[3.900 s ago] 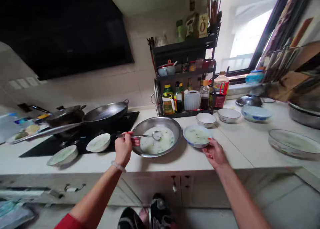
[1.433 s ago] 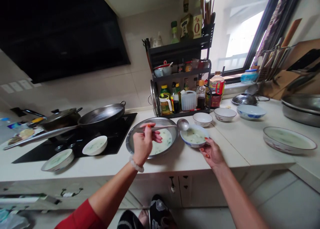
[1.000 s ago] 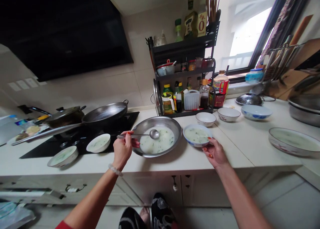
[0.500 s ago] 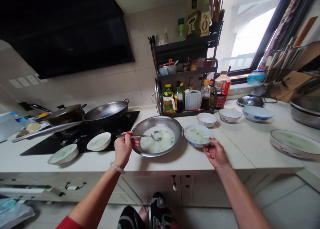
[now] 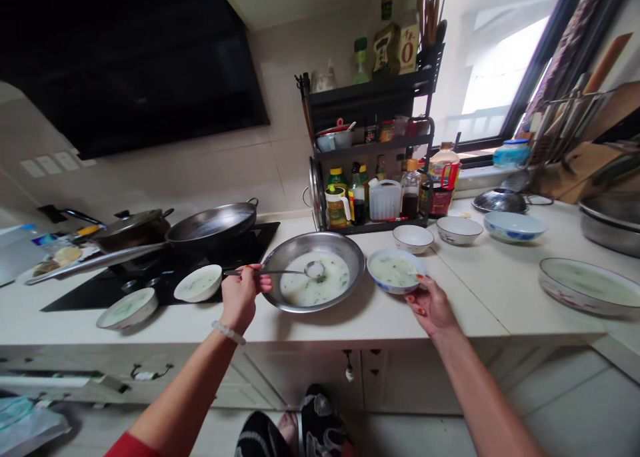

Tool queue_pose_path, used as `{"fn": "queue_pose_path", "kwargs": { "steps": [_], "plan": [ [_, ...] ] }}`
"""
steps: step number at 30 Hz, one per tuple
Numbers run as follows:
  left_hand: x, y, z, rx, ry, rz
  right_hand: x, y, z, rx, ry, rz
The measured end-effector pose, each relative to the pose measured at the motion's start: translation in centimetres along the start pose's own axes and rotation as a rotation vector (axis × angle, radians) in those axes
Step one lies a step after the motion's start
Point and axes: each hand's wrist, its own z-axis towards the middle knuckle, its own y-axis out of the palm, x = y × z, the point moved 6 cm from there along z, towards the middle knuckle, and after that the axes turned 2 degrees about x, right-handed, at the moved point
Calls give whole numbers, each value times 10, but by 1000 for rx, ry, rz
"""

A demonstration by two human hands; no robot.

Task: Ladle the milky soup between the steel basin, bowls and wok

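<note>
My left hand (image 5: 243, 297) is closed around the handle of a metal ladle (image 5: 285, 272). The ladle's bowl is over the pale soup with green bits in a wide steel basin (image 5: 354, 257). My right hand (image 5: 434, 307) grips the near right rim of a blue-and-white bowl (image 5: 387, 287), which stands on the counter just right of the basin. That bowl holds the same pale soup. Two more filled bowls are left of the basin: a white bowl (image 5: 213, 290) at the stove's edge and a patterned bowl (image 5: 143, 318) nearer the counter's front.
Behind the right-hand bowl stand a small bowl (image 5: 413, 244), a patterned bowl (image 5: 459, 236) and a blue-patterned bowl (image 5: 515, 230). A large filled bowl (image 5: 575, 304) is far right. A wok (image 5: 213, 224) sits on the stove (image 5: 75, 299). A black rack (image 5: 370, 144) of bottles stands behind.
My left hand has shifted slightly left with the ladle, and the ladle's bowl now shows pale soup in it. My right hand and its bowl have hardly moved.
</note>
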Motion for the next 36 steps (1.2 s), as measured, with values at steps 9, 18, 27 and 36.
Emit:
{"fn": "queue_pose_path", "kwargs": {
  "steps": [9, 18, 27, 36],
  "plan": [
    [23, 10, -7, -39, 29, -12, 0, 0, 0, 2, 1, 4],
    [57, 50, -20, -125, 26, -45, 2, -1, 1, -14, -6, 1],
    [64, 114, -54, -281, 4, -104, 1, -2, 1, -16, -6, 7],
    [49, 139, -109, -610, 500, 75, 2, -1, 1, -15, -2, 6]
  ]
}}
